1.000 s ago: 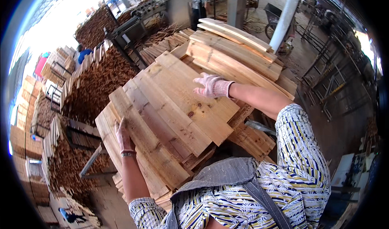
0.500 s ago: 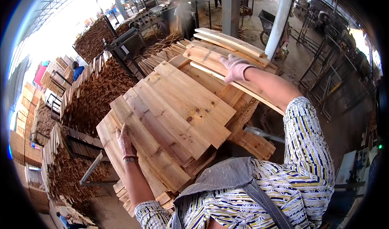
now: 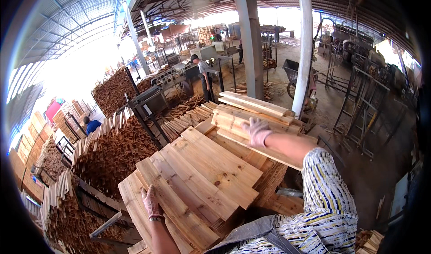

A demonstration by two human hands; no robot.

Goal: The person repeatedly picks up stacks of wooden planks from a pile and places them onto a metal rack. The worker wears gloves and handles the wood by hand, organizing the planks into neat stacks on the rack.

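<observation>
Wooden boards (image 3: pixel 213 157) lie side by side in a fanned row on a stack before me, some with dark knots. My left hand (image 3: pixel 152 203), in a light knitted glove, rests on the leftmost boards, fingers stretched out along the raised edge of one plank. To the right, my right hand (image 3: pixel 257 132), also gloved, lies over a smaller pile of long boards (image 3: pixel 231 122) with its fingers spread. Its palm is turned down, so the underside of the hand is hidden. This smaller pile sits on top of more boards at the stack's far right.
Large piles of thin wood strips (image 3: pixel 123 139) stand at the left beside black metal posts. A person (image 3: pixel 204 76) stands by machinery ahead. A pale pillar (image 3: pixel 303 52) and a black wheeled cart (image 3: pixel 292 74) are behind the boards; metal frames (image 3: pixel 361 106) stand at right.
The view has tilted up, so the boards and both hands sit lower in the picture and more of the roof shows. Both hands remain on the boards.
</observation>
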